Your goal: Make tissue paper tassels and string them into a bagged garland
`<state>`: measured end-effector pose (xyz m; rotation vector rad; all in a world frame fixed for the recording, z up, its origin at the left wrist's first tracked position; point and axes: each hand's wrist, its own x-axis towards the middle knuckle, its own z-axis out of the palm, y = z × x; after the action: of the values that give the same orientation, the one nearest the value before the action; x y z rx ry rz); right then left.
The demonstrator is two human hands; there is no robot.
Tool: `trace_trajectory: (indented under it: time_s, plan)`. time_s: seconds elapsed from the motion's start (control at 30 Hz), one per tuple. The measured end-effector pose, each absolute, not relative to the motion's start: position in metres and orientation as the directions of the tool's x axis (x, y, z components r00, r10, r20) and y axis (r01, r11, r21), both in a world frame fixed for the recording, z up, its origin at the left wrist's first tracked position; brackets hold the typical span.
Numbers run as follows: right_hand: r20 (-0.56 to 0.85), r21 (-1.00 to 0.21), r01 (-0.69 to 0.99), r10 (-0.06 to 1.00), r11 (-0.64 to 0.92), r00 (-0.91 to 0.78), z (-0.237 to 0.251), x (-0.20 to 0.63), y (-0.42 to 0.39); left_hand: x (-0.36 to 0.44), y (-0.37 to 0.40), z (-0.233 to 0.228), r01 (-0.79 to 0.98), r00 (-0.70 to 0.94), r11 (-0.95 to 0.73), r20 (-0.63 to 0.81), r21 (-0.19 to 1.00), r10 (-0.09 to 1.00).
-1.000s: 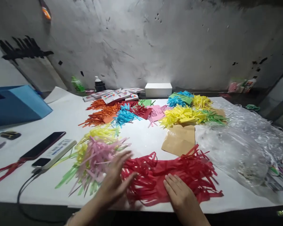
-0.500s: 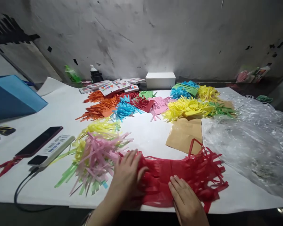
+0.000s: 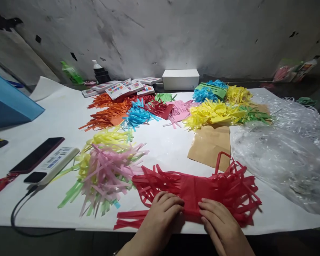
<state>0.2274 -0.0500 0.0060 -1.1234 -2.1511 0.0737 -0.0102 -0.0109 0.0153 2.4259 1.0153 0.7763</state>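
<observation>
I see bare worktop (image 3: 165,149) open ahead, between the pink and yellow fringe pile (image 3: 106,169) on the left and the brown paper (image 3: 210,145) on the right. Farther right the clear plastic heap (image 3: 280,160) blocks the way. Far left, a phone (image 3: 37,154) and a remote (image 3: 53,165) crowd the edge.
</observation>
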Motion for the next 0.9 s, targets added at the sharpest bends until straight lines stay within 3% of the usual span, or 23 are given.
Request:
trace_trajectory:
  time_s: [0.17, 0.37, 0.47, 0.57, 0.7, 0.8, 0.9]
  plan:
    - [0.495, -0.409, 0.697, 0.785, 0.589, -0.373, 0.013, 0.223, -0.046, -0.004, -0.010, 0.022, 0.528, 0.591, -0.632, 0.289, 0.567, 0.753]
    - [0.666, -0.227, 0.785, 0.680, 0.576, -0.307, -0.003, 0.217, -0.045, -0.012, -0.004, 0.005, 0.538, 0.607, -0.677, 0.326, 0.502, 0.724]
    - [0.578, -0.347, 0.742, 0.754, 0.574, -0.313, 0.000, 0.223, -0.040, -0.013, -0.001, 0.003, 0.590, 0.636, -0.663, 0.241, 0.461, 0.733]
    - [0.409, -0.467, 0.760, 0.873, 0.451, -0.266, 0.002, 0.231, -0.029, -0.002, 0.007, 0.015, 0.775, 0.542, -0.516, 0.037, 0.364, 0.840]
    - [0.353, -0.301, 0.903, 0.915, 0.307, -0.194, -0.001, 0.231, -0.009, 0.023, 0.031, 0.038, 0.918, 0.385, -0.346, -0.224, 0.196, 0.895]
    - [0.379, -0.205, 0.950, 0.914, 0.237, -0.146, 0.003, 0.226, 0.002, 0.033, 0.047, 0.043, 0.930, 0.360, -0.329, -0.235, 0.162, 0.903]
    - [0.516, -0.140, 0.947, 0.837, 0.291, -0.181, 0.013, 0.221, 0.002, 0.035, 0.054, 0.039, 0.933, 0.355, -0.325, -0.233, 0.155, 0.905]
